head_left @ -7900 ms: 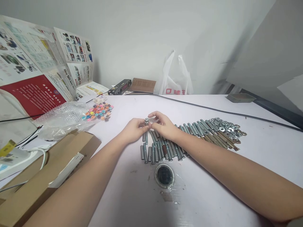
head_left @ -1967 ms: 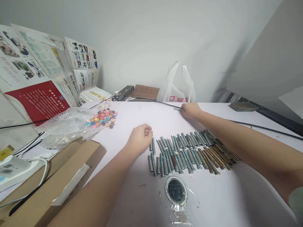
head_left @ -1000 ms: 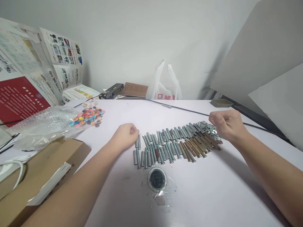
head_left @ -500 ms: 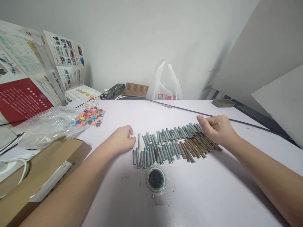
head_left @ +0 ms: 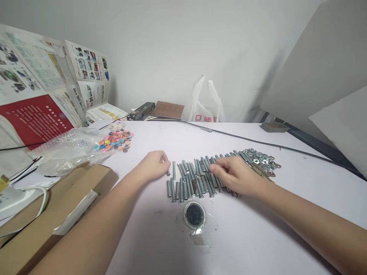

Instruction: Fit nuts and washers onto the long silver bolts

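Left hand, bolt just beside it

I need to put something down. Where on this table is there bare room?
There is a broad bare patch between the buttons, black cable and metal rods; another, nearer, lies between the taped disc and right forearm. It is crowded by the right hand, with rods and washers, and on the left, with bubble wrap and a cardboard box.
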Tool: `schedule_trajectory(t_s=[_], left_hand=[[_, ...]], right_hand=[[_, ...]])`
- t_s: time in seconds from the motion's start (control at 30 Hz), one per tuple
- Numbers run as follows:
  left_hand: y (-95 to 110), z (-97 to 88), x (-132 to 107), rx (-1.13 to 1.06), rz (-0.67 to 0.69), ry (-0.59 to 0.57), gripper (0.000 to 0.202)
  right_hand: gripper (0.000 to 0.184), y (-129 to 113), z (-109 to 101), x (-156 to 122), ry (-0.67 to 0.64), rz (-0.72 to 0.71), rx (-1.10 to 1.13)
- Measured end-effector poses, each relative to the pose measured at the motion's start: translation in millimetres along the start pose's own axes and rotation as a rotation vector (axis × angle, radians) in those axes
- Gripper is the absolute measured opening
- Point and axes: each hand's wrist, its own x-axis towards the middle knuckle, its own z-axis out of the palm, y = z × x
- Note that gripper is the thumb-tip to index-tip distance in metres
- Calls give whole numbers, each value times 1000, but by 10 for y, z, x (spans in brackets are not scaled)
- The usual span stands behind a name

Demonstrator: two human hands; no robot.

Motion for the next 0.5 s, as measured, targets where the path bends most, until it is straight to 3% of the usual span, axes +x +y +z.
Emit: schedule_trajectory(t_s=[0.13, 0.23, 0.4, 0.5], left_hand=[[-5, -42, 9, -142, 30, -38, 24], [-47, -62, 39, -389, -21, -20, 23], [-138, -68, 135, -956, -276, 37, 10], [-162, -63, 183, -1140, -354, 53, 10]], right_hand=[[27, -404, 159, 409, -58, -425, -226], [15, -570, 289, 764, -206, -724, -379], [9, -682, 460, 1074, -413, -859, -696], [9, -738, 490, 1133, -455, -896, -746]])
